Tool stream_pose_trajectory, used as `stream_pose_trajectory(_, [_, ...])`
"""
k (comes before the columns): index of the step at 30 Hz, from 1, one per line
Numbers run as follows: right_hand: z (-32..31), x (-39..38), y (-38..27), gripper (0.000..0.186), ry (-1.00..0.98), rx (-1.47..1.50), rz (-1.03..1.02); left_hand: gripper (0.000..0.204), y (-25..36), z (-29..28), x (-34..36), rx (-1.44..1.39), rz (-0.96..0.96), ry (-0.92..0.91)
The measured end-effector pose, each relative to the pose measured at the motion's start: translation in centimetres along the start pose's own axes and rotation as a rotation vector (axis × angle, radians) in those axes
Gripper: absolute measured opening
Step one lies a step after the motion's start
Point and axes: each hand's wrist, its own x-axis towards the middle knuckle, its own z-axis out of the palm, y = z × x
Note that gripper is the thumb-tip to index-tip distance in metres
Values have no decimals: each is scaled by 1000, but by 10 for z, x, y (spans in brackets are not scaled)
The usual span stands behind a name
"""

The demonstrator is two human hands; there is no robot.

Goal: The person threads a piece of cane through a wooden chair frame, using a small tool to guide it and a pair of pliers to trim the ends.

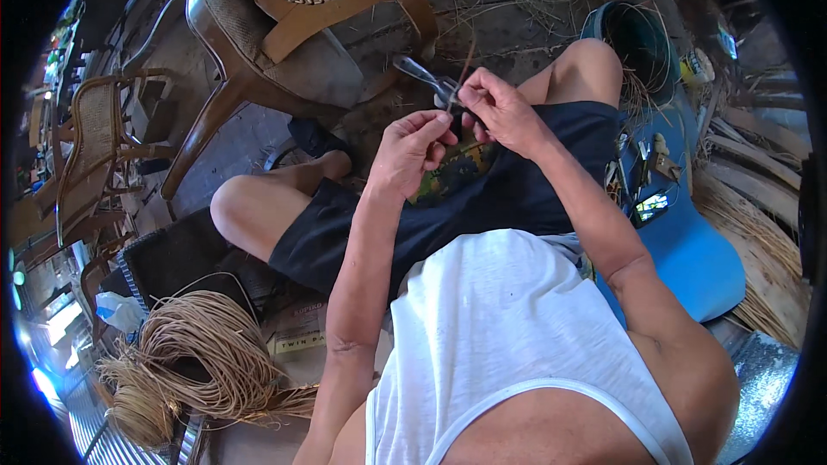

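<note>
Both hands meet over my lap, fingers closed in pinches. My left hand [412,151] pinches something small at its fingertips, which I cannot make out. My right hand [501,112] is closed just beside it; a thin brown strand [470,58] sticks up from its fingers. Between and beyond the fingertips is a shiny metal tool [417,70] with a narrow outer end; its exact kind is unclear, and its inner part is dark and partly hidden by the fingers.
A wooden chair [226,60] with woven cane lies ahead to the left. A coil of rattan strands [207,349] rests at lower left. On the right are a dark green bucket [594,27], a blue plastic piece [702,267] and a bundle of long strands [749,232].
</note>
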Motion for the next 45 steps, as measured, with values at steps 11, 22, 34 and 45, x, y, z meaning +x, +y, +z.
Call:
stream_pose_trajectory(11, [0,22,3,26,239,31,-82,28,-7,4,-30,180,-39,49])
stream_pose_trajectory(22, [-16,22,-5,21,74,51,86,19,8,17,16,700,327,147])
stream_pose_trajectory(34, [11,30,17,25,67,185,57,27,17,17,29,739,372,302])
stream_pose_trajectory(45, [18,49,3,36,126,85,81,30,15,10,28,718,453,337])
